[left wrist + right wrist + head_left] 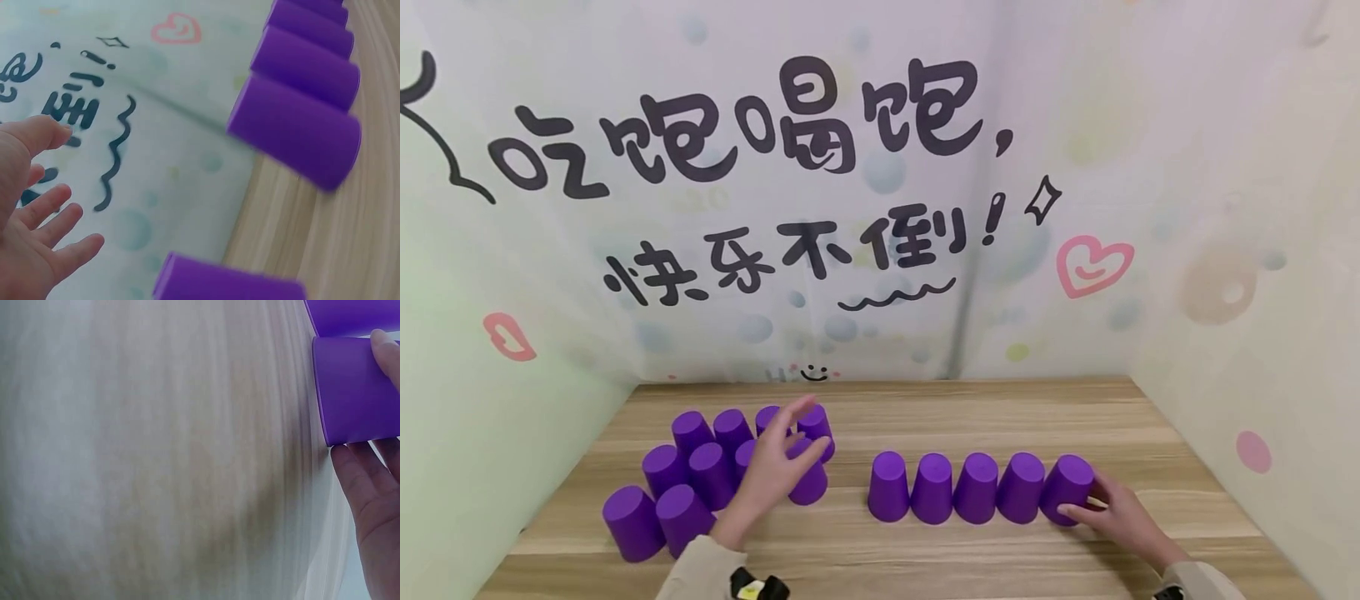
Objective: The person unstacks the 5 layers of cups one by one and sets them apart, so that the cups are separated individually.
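Five-odd purple cups, several in all, stand upside down in a row on the right half of the table. At the row's right end my right hand holds the last purple cup, thumb on its near side and fingers on its right side. That cup touches or nearly touches its neighbour in the right wrist view. Over the left group of upside-down purple cups, my left hand hovers with fingers spread. In the left wrist view the left hand holds nothing, and the row's nearest cup is apart from it.
The left group stands in three rough rows, partly hidden by the left hand and forearm. A wood-grain table carries all the cups. Behind it hangs a printed backdrop with black characters, and pale walls close in both sides.
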{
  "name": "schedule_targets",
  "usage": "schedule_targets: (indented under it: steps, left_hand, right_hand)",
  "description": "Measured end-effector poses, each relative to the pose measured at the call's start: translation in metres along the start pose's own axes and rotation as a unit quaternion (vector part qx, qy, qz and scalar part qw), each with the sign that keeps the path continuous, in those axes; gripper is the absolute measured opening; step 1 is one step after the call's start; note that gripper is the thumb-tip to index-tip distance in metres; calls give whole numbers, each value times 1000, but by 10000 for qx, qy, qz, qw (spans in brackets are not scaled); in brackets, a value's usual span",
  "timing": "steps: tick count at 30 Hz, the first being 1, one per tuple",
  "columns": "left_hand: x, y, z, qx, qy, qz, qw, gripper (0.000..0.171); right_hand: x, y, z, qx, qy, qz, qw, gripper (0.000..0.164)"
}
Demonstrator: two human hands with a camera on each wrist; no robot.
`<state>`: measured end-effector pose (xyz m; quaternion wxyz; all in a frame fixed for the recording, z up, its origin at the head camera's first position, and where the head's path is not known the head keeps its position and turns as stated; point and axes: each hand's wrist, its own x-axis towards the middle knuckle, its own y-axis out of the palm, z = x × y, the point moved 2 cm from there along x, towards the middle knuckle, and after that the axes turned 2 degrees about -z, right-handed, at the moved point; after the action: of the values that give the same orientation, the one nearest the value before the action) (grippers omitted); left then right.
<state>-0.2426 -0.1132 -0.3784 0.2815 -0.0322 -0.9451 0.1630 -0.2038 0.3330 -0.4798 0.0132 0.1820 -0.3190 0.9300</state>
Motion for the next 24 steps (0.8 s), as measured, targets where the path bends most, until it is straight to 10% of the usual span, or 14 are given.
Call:
schedule_targets:
  steps: [12, 24]
  left_hand:
    - [-7, 72, 15, -351, -418, 864, 9948, 50]
    - [-18, 93, 28, 138, -765, 1501, 9856, 51]
  right_hand:
    - [0, 0, 0, -75, -42, -51, 10000, 53]
    - [0, 1, -2, -88, 17, -53, 9999, 53]
